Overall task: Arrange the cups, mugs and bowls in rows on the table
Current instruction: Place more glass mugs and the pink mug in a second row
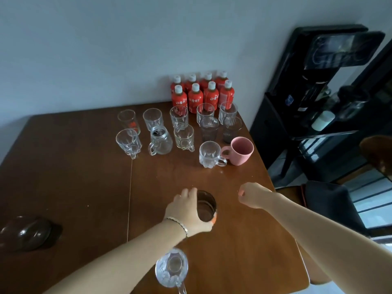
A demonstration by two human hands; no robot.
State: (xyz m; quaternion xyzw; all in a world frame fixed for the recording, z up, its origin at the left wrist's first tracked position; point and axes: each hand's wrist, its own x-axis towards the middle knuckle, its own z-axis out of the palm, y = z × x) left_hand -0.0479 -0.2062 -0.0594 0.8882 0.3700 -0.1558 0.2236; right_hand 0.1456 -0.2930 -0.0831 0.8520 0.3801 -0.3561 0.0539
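Left hand (186, 211) curled around a dark glass cup (206, 205) near the table (84, 177) front — its fingers hide the cup's left wall, and an orange patch by the thumb is hard to identify. Right hand (252, 195) just right of the cup, loosely fisted, empty. Beyond the fingertips: rows of clear glasses (180, 128) and a pink mug (241, 150). Below the left wrist, a glass mug (171, 267), handle cut off.

Home dining room — wooden table (84, 177)

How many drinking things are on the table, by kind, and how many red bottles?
Clear glasses and glass mugs: 10
Dark glasses: 3, one in the left hand
Pink mug: 1
Red bottles: 8
Total: 22
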